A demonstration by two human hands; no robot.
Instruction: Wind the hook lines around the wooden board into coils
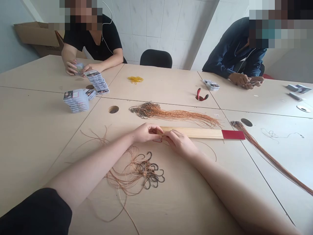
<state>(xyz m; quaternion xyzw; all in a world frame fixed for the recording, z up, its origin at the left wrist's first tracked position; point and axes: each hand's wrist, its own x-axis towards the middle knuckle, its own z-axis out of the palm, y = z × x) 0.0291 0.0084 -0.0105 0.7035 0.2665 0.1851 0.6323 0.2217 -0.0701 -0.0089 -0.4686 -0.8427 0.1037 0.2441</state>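
My left hand (148, 133) and my right hand (176, 141) meet at the left end of a flat wooden strip (198, 132) with a red end. Fingers of both are pinched round something thin, perhaps orange line; it is too small to make out. Below them on the table lies a loose pile of dark hooks (153, 173) with orange lines (119, 179) trailing left. Beyond the strip rests a large bundle of orange lines (181, 115) with dark hooks bunched at its left end.
Another orange bundle (274, 156) lies right. Stacked plastic boxes (76, 101) stand left, near a table hole (113, 109). Yellow bands (135, 79) and red-handled pliers (201, 95) are farther back. Two people sit across the table (156, 85), their hands holding small items.
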